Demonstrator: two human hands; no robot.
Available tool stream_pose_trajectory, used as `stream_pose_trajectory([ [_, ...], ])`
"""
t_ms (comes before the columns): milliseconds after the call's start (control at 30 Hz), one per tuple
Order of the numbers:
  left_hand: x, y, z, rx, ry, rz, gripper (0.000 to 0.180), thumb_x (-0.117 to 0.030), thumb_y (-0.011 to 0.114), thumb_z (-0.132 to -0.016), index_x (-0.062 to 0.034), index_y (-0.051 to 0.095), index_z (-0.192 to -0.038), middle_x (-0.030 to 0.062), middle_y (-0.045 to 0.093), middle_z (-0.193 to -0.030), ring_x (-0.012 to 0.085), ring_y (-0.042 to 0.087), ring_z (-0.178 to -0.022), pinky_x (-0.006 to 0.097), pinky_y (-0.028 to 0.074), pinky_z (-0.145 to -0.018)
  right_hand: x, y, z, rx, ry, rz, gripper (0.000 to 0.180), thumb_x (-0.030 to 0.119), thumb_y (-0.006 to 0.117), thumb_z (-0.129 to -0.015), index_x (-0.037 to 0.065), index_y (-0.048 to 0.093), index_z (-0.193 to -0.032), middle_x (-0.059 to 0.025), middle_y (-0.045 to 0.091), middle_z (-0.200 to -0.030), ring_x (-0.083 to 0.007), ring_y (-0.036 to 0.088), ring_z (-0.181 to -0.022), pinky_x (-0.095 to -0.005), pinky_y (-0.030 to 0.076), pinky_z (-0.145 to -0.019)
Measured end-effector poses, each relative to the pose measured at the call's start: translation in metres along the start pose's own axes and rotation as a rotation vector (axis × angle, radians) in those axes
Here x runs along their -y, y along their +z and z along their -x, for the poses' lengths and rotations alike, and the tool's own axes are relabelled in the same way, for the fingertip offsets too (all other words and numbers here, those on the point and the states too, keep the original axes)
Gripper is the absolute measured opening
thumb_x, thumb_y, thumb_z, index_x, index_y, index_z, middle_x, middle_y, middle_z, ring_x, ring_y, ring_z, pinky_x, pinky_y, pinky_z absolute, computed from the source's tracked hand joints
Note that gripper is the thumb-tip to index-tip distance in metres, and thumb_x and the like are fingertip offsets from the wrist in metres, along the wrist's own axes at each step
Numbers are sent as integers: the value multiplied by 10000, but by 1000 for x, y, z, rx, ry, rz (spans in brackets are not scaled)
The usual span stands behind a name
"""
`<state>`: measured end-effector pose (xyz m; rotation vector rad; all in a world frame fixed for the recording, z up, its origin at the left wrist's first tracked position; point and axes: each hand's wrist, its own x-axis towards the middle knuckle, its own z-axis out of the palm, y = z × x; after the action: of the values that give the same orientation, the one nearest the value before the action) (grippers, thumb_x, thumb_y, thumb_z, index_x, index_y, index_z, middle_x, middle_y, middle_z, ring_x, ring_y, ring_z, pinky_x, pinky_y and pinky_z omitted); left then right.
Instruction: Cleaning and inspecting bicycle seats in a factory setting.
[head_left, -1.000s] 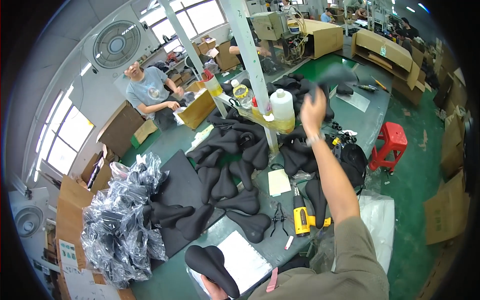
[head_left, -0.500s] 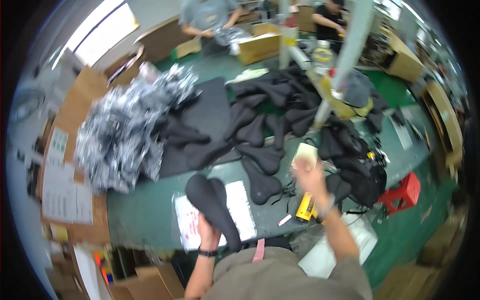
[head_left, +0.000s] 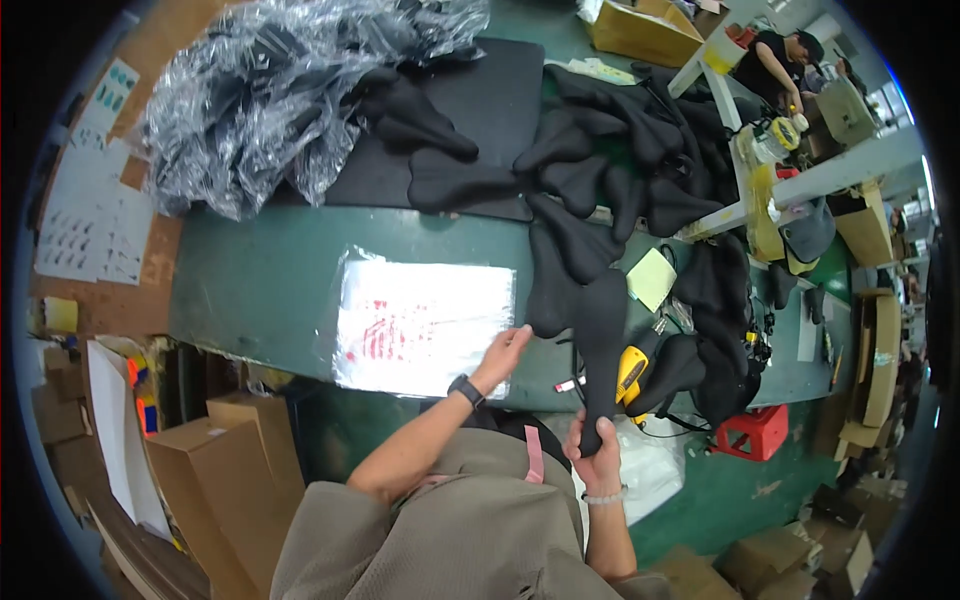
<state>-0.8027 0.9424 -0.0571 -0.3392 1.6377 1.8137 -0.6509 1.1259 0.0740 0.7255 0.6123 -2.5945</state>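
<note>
My right hand (head_left: 597,452) is closed around the narrow nose of a black bicycle saddle (head_left: 600,350) near the table's front edge. The wide end of this saddle points away from me, beside other black saddles (head_left: 560,285). My left hand (head_left: 503,358), with a dark watch on its wrist, is at the right edge of a stack of clear plastic bags with red print (head_left: 425,325). Its fingers are stretched toward the saddles and hold nothing that I can see. A pale yellow paper pad (head_left: 652,281) lies right of the held saddle.
A yellow and black hand tool (head_left: 630,372) lies right of the held saddle. Crumpled clear wrapping (head_left: 270,110) fills the far left. More saddles (head_left: 640,120) are heaped behind, partly on a black mat (head_left: 495,90). A red stool (head_left: 752,435) stands beyond the table; a co-worker (head_left: 785,70) is far right.
The saddle has passed from my left hand to my right and moved rightward. My right hand has left the yellow pad. My left hand is now at the bags. The view has tilted down.
</note>
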Motion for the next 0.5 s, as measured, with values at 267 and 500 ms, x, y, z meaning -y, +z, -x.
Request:
stream_pose_trajectory([
  [267,88,-59,-43,-494,343,-1047,341,-339,730,-852,-50,577,-947,148,557,-973,344,570,-928,472,483,-772,19,46,19,-285,-489,501,515,415,696,-874,-15,540,-1111,-134,627,-892,-246,638,-707,-367,537,-609],
  [500,92,-87,-37,-251,387,-684,259,-299,639,-922,-41,657,-916,132,666,-912,367,623,-844,426,510,-770,5,29,-3,-470,-263,893,248,112,682,-855,-1,526,-1012,-104,637,-756,-165,611,-550,-291,503,-494],
])
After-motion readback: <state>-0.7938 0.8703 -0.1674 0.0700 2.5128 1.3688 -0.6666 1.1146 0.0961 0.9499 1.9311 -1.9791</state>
